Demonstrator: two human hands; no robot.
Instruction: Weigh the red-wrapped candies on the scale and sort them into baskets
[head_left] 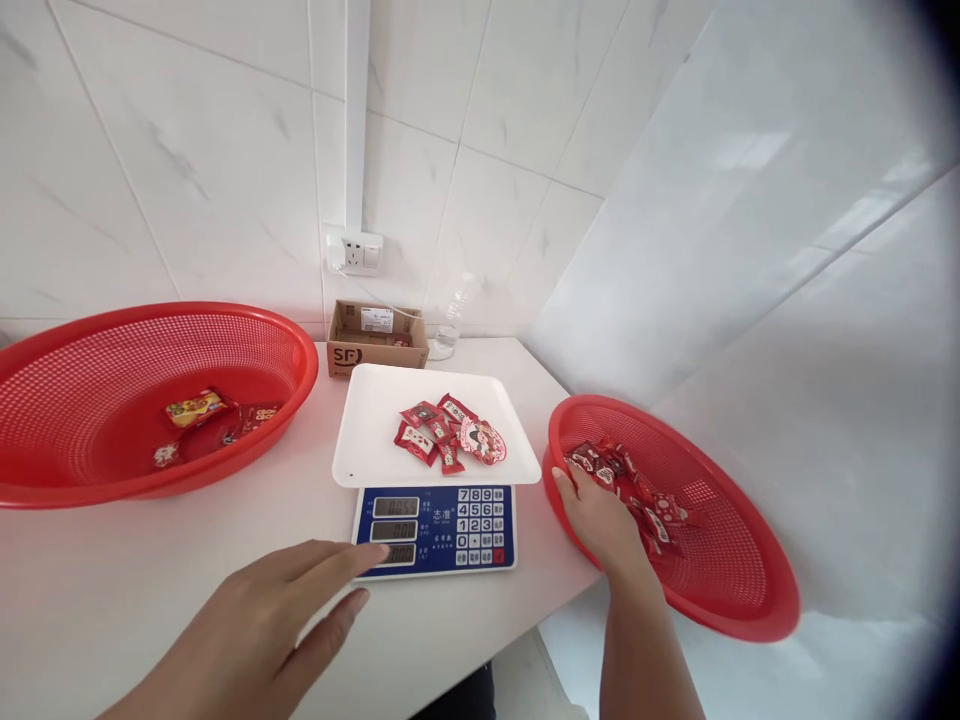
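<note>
My left hand [259, 615] is open above the near left corner of a blue-and-white digital scale [442, 568], its fingers stretched out and thumb apart. A fingertip overlaps the lowest display; whether it touches cannot be told. On the scale's white tray [375, 410] lies a small heap of red snack packets [442, 428], with a round pink-and-red piece [483, 441] at its right. My right hand [596, 515] reaches over the near left rim of the right red basket [739, 590], beside more red packets [626, 480]. Its thumb and forefinger look extended and slightly apart; the other fingers are hidden.
A larger red basket [142, 325] with a few packets [199, 408] stands left. Behind the scale are an open cardboard box [377, 358] and a clear plastic bottle [454, 310]. A wall socket [354, 254] holds a plug and cable. Walls bound the white table [300, 515] behind and right.
</note>
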